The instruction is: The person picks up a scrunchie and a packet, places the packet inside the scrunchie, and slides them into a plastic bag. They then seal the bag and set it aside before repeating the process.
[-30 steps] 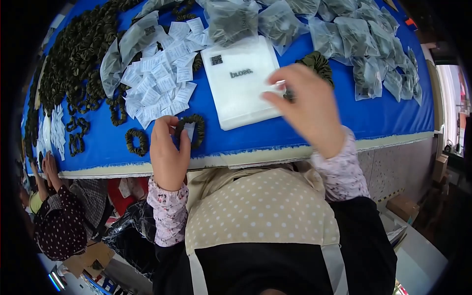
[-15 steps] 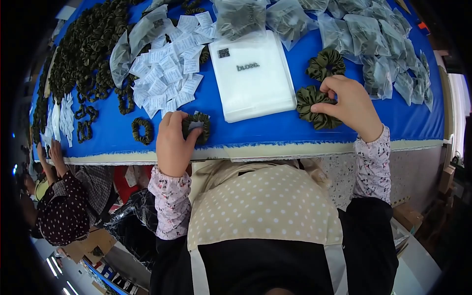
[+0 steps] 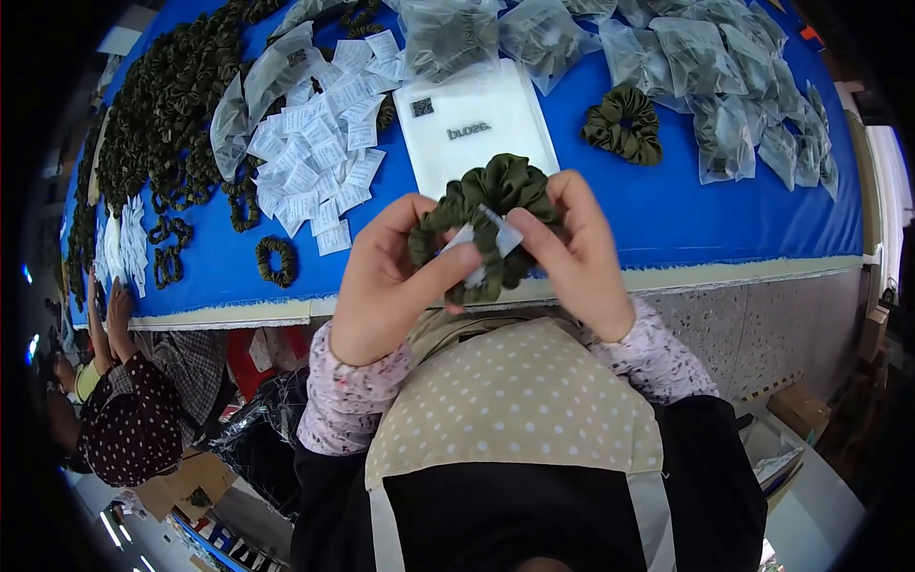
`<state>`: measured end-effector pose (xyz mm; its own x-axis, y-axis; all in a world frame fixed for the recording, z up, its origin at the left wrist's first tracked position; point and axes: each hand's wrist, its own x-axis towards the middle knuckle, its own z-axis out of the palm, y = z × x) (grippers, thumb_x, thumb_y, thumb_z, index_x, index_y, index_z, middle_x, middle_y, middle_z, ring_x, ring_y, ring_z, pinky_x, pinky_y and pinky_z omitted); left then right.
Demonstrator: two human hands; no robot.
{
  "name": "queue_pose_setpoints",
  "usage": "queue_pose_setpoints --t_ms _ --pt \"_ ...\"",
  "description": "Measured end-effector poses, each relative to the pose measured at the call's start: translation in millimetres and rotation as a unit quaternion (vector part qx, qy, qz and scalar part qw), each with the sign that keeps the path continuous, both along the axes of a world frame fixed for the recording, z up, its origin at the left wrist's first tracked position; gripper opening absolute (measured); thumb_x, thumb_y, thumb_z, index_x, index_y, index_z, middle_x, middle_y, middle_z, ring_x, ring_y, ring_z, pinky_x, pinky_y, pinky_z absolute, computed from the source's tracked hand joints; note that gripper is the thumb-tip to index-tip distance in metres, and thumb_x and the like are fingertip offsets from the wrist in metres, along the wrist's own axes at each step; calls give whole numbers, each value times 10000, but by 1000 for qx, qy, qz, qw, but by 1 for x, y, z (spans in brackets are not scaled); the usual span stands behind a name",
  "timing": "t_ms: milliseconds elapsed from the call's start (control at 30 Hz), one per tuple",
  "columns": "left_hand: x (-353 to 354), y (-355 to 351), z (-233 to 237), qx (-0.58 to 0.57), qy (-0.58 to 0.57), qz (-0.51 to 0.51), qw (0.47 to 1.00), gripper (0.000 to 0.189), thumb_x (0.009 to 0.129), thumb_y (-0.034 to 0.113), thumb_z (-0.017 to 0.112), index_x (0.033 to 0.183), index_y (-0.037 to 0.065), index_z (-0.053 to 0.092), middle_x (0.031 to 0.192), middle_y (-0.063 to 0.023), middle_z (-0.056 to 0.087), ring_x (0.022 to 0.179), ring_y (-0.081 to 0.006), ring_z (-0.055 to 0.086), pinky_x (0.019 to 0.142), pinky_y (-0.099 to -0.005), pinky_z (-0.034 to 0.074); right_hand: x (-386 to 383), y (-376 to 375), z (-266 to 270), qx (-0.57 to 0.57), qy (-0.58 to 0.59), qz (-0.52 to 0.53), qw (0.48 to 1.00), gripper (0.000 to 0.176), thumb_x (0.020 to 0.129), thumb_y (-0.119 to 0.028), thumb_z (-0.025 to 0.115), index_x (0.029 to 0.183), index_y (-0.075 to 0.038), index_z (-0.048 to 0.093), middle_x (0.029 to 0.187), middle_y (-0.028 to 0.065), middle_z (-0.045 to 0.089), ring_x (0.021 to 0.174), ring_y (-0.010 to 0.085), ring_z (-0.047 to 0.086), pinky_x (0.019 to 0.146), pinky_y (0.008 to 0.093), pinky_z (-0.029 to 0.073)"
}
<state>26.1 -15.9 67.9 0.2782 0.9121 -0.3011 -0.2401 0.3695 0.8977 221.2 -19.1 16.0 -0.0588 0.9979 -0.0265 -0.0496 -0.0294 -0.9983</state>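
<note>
Holding 2 dark green scrunchies bunched together near the front edge of the blue counter (image 3: 667,224) — small scrunchie (image 3: 427,231) in left hand (image 3: 376,286), large scrunchie (image 3: 510,181) in right hand (image 3: 586,262). Fingers narrow on both sides: left closed around small one, thumb over white paper; right closed on large one, thumb at white slip (image 3: 509,238). Can't tell slip attached or loose.

Done, by the look of it: many filled bags (image 3: 705,71) at upper right, more along the back. Left: held pair outside any bag, 1 spare large scrunchie (image 3: 624,124) right of the bag stack (image 3: 477,95), 1 lone small ring (image 3: 276,261) near left hand, plus big loose heap (image 3: 172,95) at far left. Probably well short of finished, judging by heap size.

Materials: satiny, gathered fabric in puffy rings; thinner, tighter ruffles on small ones. Frosted, crinkled plastic on filled bags; flat, smooth, rectangular stack with dark print. Slip pile (image 3: 319,143) of small printed rectangles, scattered and overlapping. Co-worker's hands (image 3: 118,310) at far left, by white strips (image 3: 133,243).
</note>
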Motion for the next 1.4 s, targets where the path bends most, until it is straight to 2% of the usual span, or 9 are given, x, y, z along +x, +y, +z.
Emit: queue_pose_setpoints --t_ms 167,333,500,700,1000,1100,1200,1333,1400 --pt "10 4 -8 53 150 25 987 263 871 15 734 1073 -8 566 892 -71 623 678 -139 588 623 -222 514 -9 -18 2 -163 206 -35 964 227 969 -108 647 1089 -71 457 849 -11 520 657 55 431 586 187 398" --pt "13 5 -32 261 372 -18 891 305 874 13 711 1134 -22 557 1050 -139 599 833 -213 595 726 -297 525 -18 -22 -13 -94 278 -52 955 353 941 -94 707 1133 -51 414 951 35 577 771 102 569 690 226 498" --pt "34 1 -32 338 382 31 860 362 906 30 651 1246 -27 540 1211 -191 530 984 -275 572 818 -351 512 -20 -18 -6 -106 191 -65 974 457 924 -70 721 1223 -47 376 1072 83 626 864 144 628 758 243 524" --pt "33 5 -30 332 417 6 846 423 951 54 564 1361 -27 499 1288 -205 484 1030 -294 563 854 -363 509 -14 -18 -1 -129 225 -58 964 492 902 -58 745 1279 -28 429 1123 110 659 914 149 651 785 250 536" --pt "31 -5 -36 340 294 -58 891 447 986 97 520 1418 -11 485 1250 -187 541 1059 -295 570 929 -380 485 -1 -21 -1 -157 163 -25 974 346 919 -95 730 1231 -16 603 1032 68 700 894 103 640 803 227 517" --pt "22 -1 -29 207 204 -52 955 380 963 77 561 1336 6 553 1199 -155 589 1067 -272 578 919 -354 484 11 -23 -1 -181 157 -30 970 326 929 -103 717 1223 -13 608 1032 67 702 897 106 640 811 231 515" --pt "11 13 -30 265 313 11 912 304 909 65 640 1208 13 626 1183 -129 617 1072 -273 591 910 -350 495 22 -26 0 -204 150 -37 967 307 939 -112 703 1215 -11 613 1031 66 704 899 108 641 819 235 514" --pt "-1 26 -60 485 514 -43 706 266 847 34 695 1112 46 680 1267 -116 601 1120 -295 587 941 -367 500 30 -29 5 -201 147 -80 965 299 944 -111 691 1212 -7 613 1039 67 704 899 112 643 818 243 517" --pt "1 23 -73 491 526 -33 693 274 836 38 700 1109 42 680 1252 -112 608 1122 -298 587 938 -369 506 34 -29 5 -202 142 -84 965 309 950 -101 671 1237 -6 607 1065 71 702 914 121 646 831 246 514"
